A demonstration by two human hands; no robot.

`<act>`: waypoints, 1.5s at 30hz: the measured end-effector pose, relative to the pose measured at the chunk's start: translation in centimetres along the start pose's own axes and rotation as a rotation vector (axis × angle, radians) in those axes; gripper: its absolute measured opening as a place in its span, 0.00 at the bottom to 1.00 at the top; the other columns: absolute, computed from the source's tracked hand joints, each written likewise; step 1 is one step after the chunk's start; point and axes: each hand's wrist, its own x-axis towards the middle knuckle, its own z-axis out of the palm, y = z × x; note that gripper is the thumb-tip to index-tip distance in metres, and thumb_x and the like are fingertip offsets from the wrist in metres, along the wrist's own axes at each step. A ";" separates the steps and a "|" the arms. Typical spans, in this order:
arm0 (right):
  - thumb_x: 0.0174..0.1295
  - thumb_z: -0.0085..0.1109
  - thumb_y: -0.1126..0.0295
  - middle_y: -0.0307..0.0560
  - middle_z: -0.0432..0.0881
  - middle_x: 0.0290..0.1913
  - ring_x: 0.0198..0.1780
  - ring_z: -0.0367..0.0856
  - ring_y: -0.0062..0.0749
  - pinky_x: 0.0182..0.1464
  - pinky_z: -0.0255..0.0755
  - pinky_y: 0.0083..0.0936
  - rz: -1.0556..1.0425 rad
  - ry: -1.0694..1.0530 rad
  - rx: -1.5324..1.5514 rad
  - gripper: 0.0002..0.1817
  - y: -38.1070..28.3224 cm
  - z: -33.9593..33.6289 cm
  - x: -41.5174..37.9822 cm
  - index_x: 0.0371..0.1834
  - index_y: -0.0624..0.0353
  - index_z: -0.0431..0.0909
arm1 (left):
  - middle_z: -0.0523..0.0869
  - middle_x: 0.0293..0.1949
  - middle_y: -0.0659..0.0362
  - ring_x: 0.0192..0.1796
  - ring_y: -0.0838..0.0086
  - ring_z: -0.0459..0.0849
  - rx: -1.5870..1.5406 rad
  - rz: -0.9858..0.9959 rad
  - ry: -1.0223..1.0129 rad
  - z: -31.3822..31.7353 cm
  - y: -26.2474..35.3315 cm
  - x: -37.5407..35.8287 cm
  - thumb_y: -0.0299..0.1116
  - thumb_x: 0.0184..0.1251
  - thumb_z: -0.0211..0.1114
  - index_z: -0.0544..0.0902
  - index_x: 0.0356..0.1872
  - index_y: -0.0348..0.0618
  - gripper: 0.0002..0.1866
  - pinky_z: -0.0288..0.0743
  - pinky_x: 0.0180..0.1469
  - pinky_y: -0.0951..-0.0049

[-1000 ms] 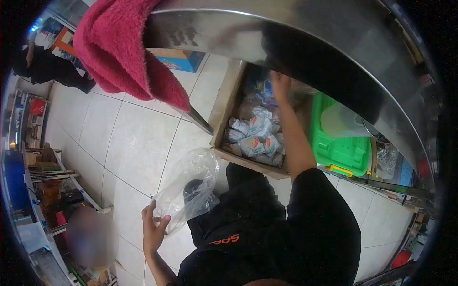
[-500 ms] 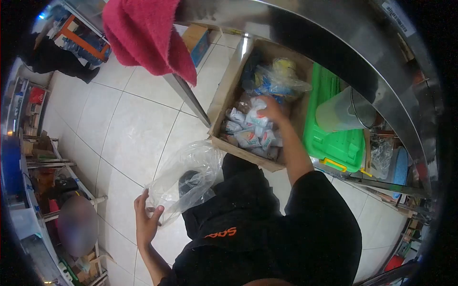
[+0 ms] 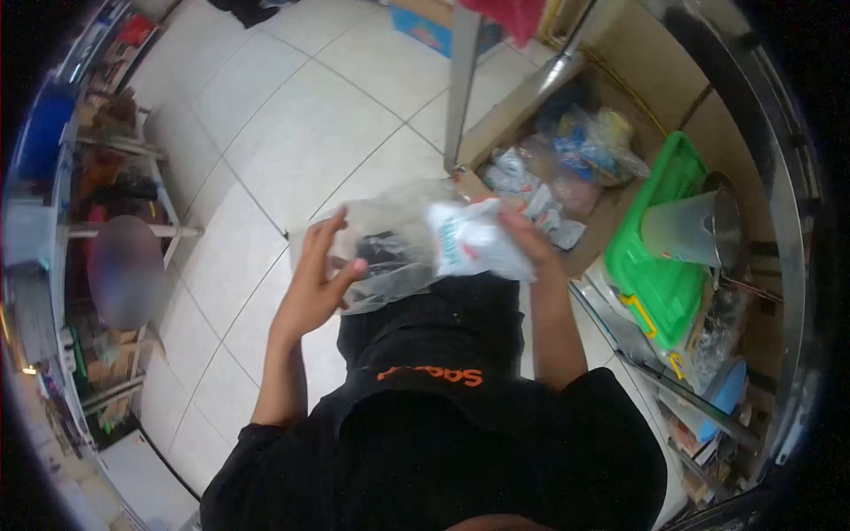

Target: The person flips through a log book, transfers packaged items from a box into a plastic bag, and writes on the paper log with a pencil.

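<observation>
My right hand point(image 3: 531, 243) is closed on white packets point(image 3: 474, 239) with green and red print, slightly blurred, beside the mouth of a clear plastic bag point(image 3: 390, 288). At the bag's left side is my left hand point(image 3: 323, 270), with thumb and fingers curved around its edge, holding it. A dark shape shows through the film. Beyond my right hand, a cardboard box point(image 3: 611, 217) holds more white packets point(image 3: 513, 173) and some blue and yellow plastic packaging point(image 3: 593, 146).
A green lid point(image 3: 660, 283) and a translucent bucket point(image 3: 686, 230) stand right of the box. A metal table leg point(image 3: 460, 97) rises at the box's left corner. Shelves point(image 3: 128, 230) line the left side. A blue carton point(image 3: 425, 31) lies at the top.
My right hand has come out of the box with white packets and moved beside the bag. The view has shifted, and my left hand now grips the bag's edge.
</observation>
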 end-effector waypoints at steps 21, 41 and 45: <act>0.70 0.67 0.63 0.56 0.86 0.59 0.56 0.87 0.39 0.58 0.79 0.34 0.116 -0.215 -0.417 0.26 0.9 5.1 2.3 0.67 0.66 0.76 | 0.65 0.74 0.53 0.46 0.74 0.82 -0.014 0.043 0.099 -2.2 -2.5 -3.3 0.14 0.61 0.65 0.56 0.84 0.52 0.49 0.83 0.39 0.76; 0.43 0.79 0.73 0.48 0.85 0.48 0.50 0.85 0.38 0.44 0.84 0.38 0.610 0.527 -1.071 0.31 5.0 -26.5 2.9 0.55 0.54 0.80 | 0.67 0.72 0.52 0.45 0.75 0.80 -0.013 -0.118 -0.031 -1.0 1.8 2.0 0.15 0.60 0.62 0.57 0.84 0.50 0.48 0.80 0.38 0.80; 0.47 0.72 0.77 0.50 0.88 0.46 0.45 0.88 0.36 0.47 0.82 0.33 -0.036 0.572 -1.205 0.26 6.4 -32.8 2.0 0.54 0.57 0.84 | 0.66 0.73 0.51 0.48 0.73 0.80 -0.046 -0.070 -0.034 -1.0 1.9 1.6 0.14 0.59 0.62 0.57 0.84 0.51 0.49 0.80 0.47 0.75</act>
